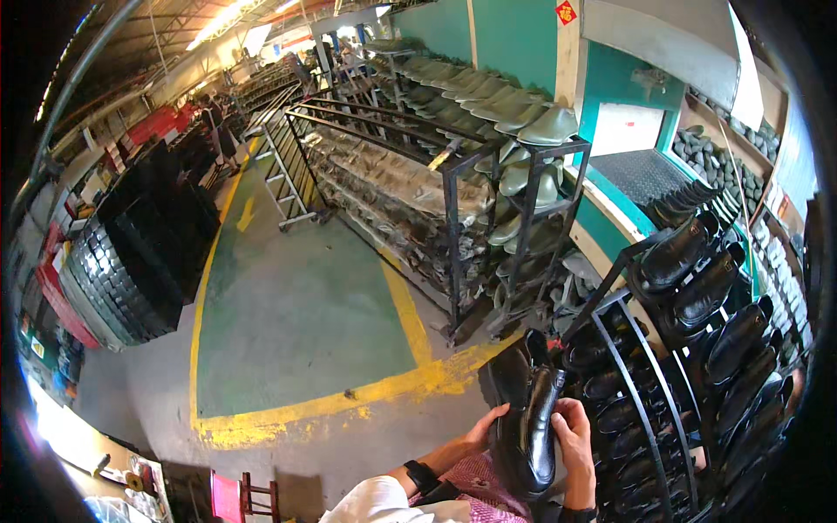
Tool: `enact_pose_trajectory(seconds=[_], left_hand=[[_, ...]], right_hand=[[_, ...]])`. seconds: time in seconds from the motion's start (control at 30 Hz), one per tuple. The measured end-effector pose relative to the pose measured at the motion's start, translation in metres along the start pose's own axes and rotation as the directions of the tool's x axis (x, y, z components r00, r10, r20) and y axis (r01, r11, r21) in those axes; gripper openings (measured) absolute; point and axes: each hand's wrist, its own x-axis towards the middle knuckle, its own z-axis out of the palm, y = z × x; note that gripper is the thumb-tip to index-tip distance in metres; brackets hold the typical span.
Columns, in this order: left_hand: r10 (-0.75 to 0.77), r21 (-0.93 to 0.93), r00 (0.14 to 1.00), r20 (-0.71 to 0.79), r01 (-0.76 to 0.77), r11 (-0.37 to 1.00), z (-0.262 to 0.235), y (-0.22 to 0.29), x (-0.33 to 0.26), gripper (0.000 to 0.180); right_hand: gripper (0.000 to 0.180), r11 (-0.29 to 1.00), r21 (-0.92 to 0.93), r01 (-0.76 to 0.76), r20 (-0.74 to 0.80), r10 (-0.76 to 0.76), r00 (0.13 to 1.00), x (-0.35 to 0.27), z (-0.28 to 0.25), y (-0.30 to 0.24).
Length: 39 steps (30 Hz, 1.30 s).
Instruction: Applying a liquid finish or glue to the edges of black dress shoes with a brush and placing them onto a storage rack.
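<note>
Close in front of me, at the lower right, I hold black leather shoes. A glossy shoe [542,427] faces up toward me, and a second dark shoe [506,379] seems pressed against its left side. My left hand [481,431] grips the dark shoe from the left, thumb along its edge. On the other side, my right hand [575,446] wraps round the glossy shoe, with its thumb on the upper. The fingers beneath both shoes are hidden. Just right of my right hand stands a metal rack [649,375] filled with similar black shoes.
Wheeled black frames [449,253] carry wrapped goods and rows of grey-green shoe lasts [549,126]. A machine with a dark belt [636,179] stands at the right. Dark stacked crates [131,253] line the left. Yellow lines [349,397] border the green floor. A person [216,131] stands far off.
</note>
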Motion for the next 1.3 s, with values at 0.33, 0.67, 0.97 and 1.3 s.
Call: enact_pose_trajectory(seconds=[0.33, 0.67, 0.97, 1.3], left_hand=[[-0.019, 0.07, 0.998, -0.061, 0.023, 0.997, -0.008, 0.014, 0.003, 0.049], [-0.064, -0.055, 0.991, 0.114, 0.07, 0.996, 0.003, 0.006, 0.0, 0.038], [0.124, 0.079, 0.987, 0.104, -0.133, 0.988, -0.016, 0.007, 0.012, 0.049], [0.109, 0.236, 0.988, 0.108, -0.132, 0.963, 0.091, 0.004, -0.006, 0.025]], right_hand=[[0.01, 0.993, 0.02, -0.113, 0.088, 0.111, 0.99, 0.008, 0.004, -0.007], [0.014, 0.897, 0.382, -0.224, 0.094, 0.203, 0.975, -0.005, -0.006, -0.03], [0.026, 0.95, 0.301, -0.086, -0.003, 0.091, 0.996, 0.009, 0.02, -0.036], [0.029, 0.469, 0.883, -0.025, -0.123, 0.282, 0.952, 0.013, 0.012, -0.046]])
